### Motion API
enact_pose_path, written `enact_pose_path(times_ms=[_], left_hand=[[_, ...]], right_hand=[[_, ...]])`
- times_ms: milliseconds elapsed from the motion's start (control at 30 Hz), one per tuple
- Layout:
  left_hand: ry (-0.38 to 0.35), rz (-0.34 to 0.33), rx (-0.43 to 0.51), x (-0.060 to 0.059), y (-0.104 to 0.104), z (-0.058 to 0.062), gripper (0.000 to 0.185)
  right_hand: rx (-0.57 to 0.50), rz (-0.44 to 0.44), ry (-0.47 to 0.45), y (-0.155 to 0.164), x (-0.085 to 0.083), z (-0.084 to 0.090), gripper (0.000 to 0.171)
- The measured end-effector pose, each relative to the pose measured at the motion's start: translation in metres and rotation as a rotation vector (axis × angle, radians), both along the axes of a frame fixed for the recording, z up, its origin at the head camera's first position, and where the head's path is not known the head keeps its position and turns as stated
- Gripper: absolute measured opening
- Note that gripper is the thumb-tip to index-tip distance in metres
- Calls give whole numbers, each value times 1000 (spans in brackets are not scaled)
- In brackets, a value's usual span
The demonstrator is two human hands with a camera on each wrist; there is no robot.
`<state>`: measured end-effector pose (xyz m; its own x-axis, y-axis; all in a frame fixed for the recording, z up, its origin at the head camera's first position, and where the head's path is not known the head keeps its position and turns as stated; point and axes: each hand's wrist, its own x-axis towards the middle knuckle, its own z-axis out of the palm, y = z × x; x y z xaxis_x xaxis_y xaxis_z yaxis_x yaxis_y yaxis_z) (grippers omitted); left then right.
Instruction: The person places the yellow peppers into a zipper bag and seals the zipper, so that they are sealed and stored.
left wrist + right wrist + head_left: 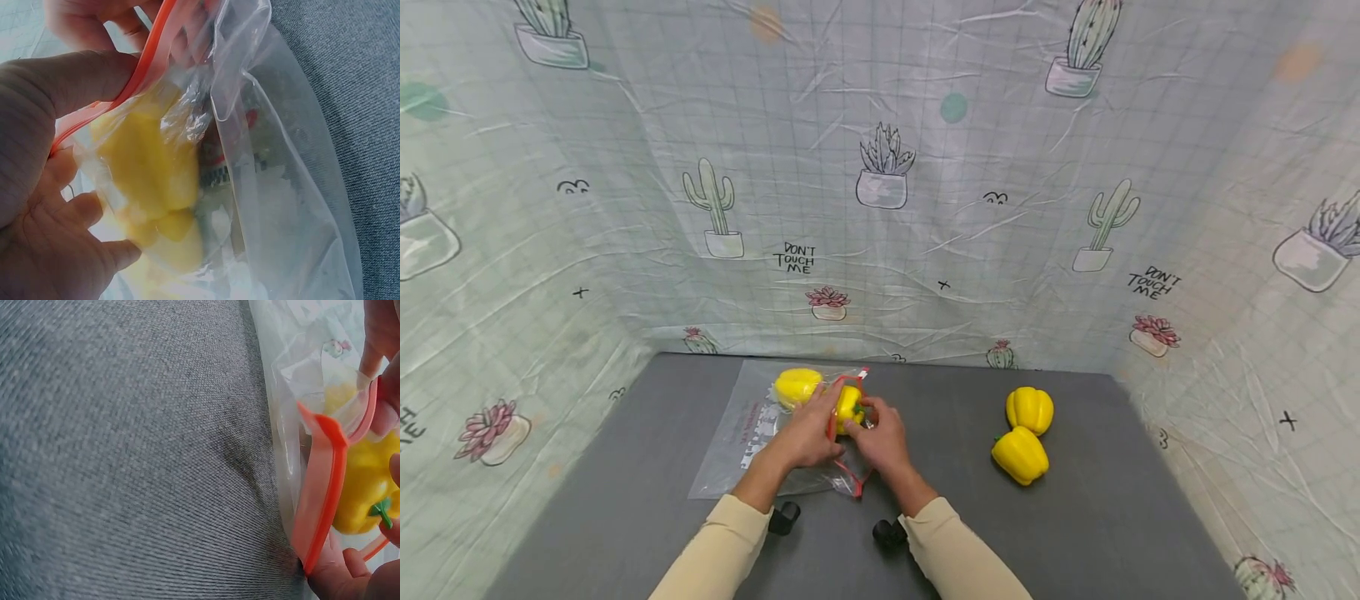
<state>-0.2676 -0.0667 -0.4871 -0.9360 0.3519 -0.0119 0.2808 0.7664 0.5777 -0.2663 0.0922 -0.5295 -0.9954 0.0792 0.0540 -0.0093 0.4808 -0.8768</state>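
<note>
The person's bare left hand (808, 432) partly hides the glossy yellow bell pepper with a green stem (850, 403), which the right-wrist picture's edge crops; print (764, 437) on the clear plastic bag with a red-edged mouth (721, 468) is too small to read

Bag (718, 467), left: clear thin plastic film, glossy, creased, with bright highlights along the folds; opaque white print (762, 437) on its face. Edge band (326, 494): red-orange plastic, smooth, semi-translucent in its wider strip. Far-left pepper (797, 386): smooth, its finish seen through film. Pepper at the bag mouth (359, 494): smooth, glossy skin; green stem (380, 511) duller. Right pair, far pepper (1030, 408) and near pepper (1021, 456): smooth, waxy sheen. Tabletop (962, 517): grey, matt, fine woven cloth-like texture. Backdrop (925, 250): thin printed sheet, wrinkled, slight sheen; cloth or plastic, cannot tell. Sleeves (726, 533): matt cloth, softly creased.
</note>
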Motion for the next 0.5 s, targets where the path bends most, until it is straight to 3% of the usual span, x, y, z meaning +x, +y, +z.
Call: enact_pose_path(times_ms=[200, 367, 500], left_hand=[[8, 6, -9, 0, 0, 1, 111], [14, -6, -4, -1, -1, 1, 112], [18, -8, 5, 0, -2, 1, 113]], right_hand=[[9, 61, -63, 2, -1, 3, 56], [-105, 63, -78, 3, -2, 4, 58], [-173, 49, -48, 4, -1, 2, 47]])
